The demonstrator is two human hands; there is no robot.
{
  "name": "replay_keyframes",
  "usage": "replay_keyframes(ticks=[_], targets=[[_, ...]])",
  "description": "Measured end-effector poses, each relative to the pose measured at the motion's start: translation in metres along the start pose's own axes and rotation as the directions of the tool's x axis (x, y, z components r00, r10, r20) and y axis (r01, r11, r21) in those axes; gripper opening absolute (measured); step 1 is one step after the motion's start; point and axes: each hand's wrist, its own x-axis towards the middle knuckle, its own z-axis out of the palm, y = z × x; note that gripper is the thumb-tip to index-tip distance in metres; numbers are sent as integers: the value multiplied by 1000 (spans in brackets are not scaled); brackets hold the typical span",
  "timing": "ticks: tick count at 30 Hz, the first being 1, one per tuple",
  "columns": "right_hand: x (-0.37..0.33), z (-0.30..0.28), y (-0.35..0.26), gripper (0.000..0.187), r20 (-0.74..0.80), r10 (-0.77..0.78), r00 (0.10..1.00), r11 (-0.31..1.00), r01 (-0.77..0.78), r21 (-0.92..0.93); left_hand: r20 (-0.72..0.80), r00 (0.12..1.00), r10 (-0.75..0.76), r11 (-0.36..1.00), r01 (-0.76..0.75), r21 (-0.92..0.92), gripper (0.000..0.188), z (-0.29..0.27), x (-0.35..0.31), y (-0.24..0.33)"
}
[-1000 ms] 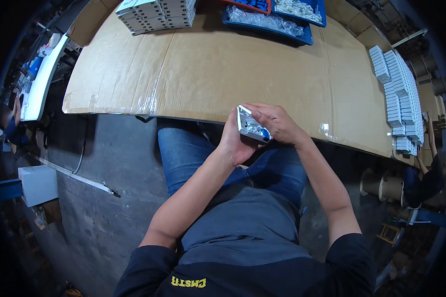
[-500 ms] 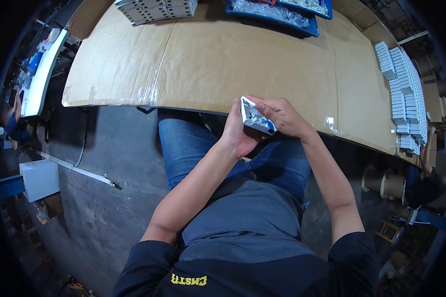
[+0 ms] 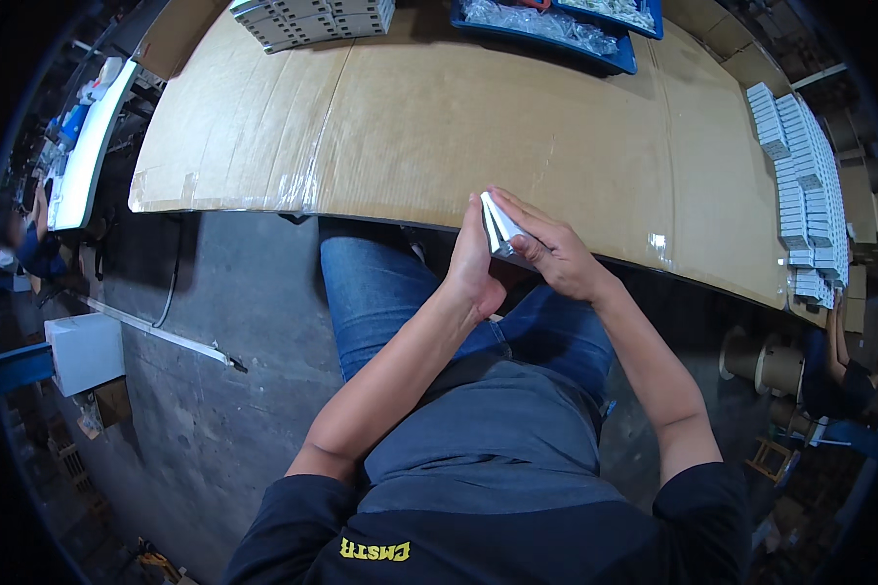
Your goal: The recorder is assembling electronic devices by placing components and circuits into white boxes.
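Note:
Between my two hands, just off the table's front edge and above my lap, is a small white box (image 3: 502,232). Its top leans partly over, leaving a narrow dark gap on the left side. My left hand (image 3: 472,261) is wrapped along the box's left side, thumb side up. From the right, my right hand (image 3: 564,255) presses on it, the fingers stretched along the far side and the thumb at the near end. The inside of the box is mostly hidden now.
A cardboard-covered table (image 3: 439,127) spans the front. Stacked white boxes (image 3: 312,24) stand at its far left, and more stacks (image 3: 805,185) at the right edge. Blue trays (image 3: 546,44) of clear plastic bags sit at the back. A person's arm (image 3: 837,336) shows far right.
The box stood open, with clear plastic and a blue bit showing inside. Its white top has since come over, and my right hand has flattened against it.

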Motion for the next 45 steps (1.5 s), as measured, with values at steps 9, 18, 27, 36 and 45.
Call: replay_keyframes(ticks=[9,18,27,36,45], targets=[[6,-4,-8,61,-95,-65,993,996,59,-66,24,993,116,988,-118,99,61,7,-3,9],[-5,22,-10,80,-422,307,853,797,11,604,225,907,355,820,-418,390,50,10,-27,21],[-25,42,8,49,-118,432,894,347,-43,937,474,771,426,556,-636,535,50,17,-43,22],[-8,-7,-45,56,-574,334,748,539,348,767,410,752,516,522,-656,545,53,4,-28,22],[-17,-8,-51,41,-458,170,872,774,170,611,556,719,417,608,-675,417,43,3,-29,34]])
